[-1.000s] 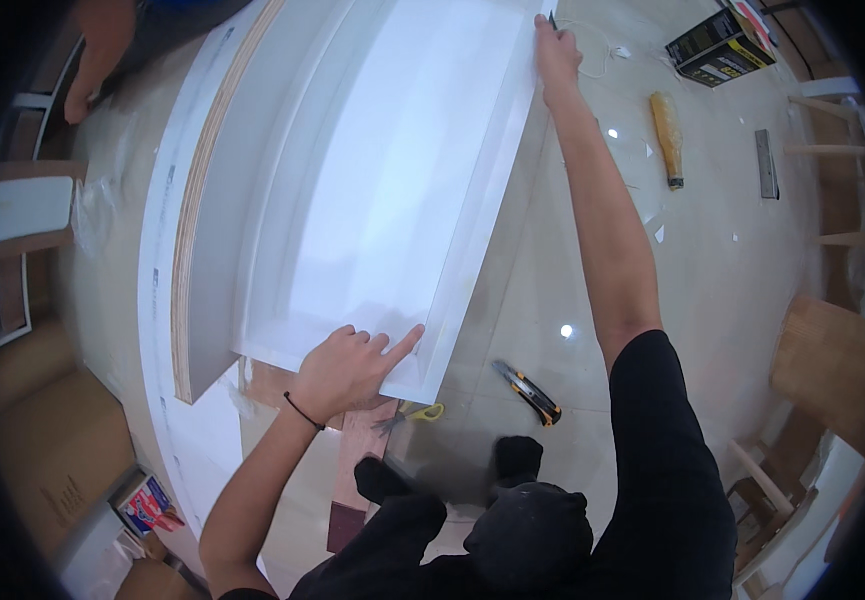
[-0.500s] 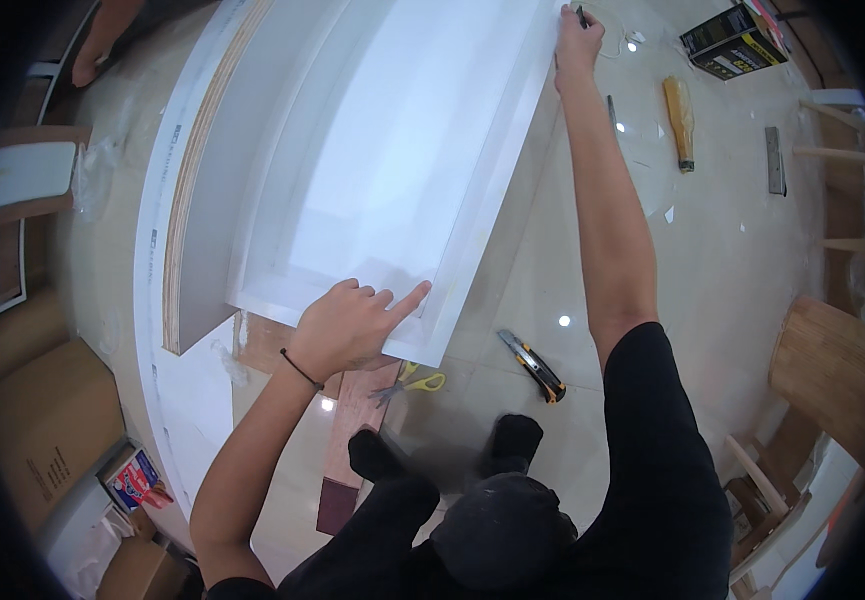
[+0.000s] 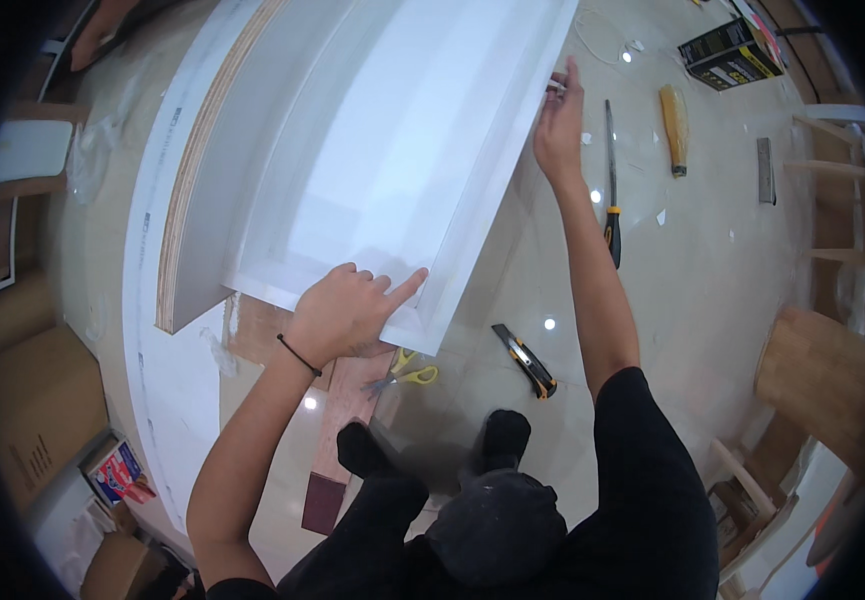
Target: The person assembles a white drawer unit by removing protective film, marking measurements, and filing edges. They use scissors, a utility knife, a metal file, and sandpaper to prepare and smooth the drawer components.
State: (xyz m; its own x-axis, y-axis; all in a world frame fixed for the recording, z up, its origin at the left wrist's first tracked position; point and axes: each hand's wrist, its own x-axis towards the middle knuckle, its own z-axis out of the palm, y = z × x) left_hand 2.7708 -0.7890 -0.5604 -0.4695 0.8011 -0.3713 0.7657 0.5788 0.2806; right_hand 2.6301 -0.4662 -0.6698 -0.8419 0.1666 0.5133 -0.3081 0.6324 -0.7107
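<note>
A large white recessed panel (image 3: 372, 170) with a raised rim lies before me, stretching away from my feet. My left hand (image 3: 347, 315) rests over its near rim, index finger stretched along the corner and the other fingers curled against the panel; its thumb is hidden. At the panel's right edge is my right hand (image 3: 559, 130), farther away. Its fingers pinch a small thing, pale where it shows, too small to name. Beneath the near corner lie yellow-handled scissors (image 3: 417, 375) on a reddish wooden board (image 3: 347, 405).
A utility knife (image 3: 524, 362) lies near my feet. To the right are a file (image 3: 610, 185), a yellow-handled tool (image 3: 673, 130), a metal strip (image 3: 765, 170) and a black can (image 3: 730, 55). Wooden chairs (image 3: 822, 375) line the right side; a cardboard box (image 3: 37, 410) stands left.
My right hand has come back toward me along the panel's right edge, uncovering the file. My left hand stays on the near corner. The whole view has shifted slightly.
</note>
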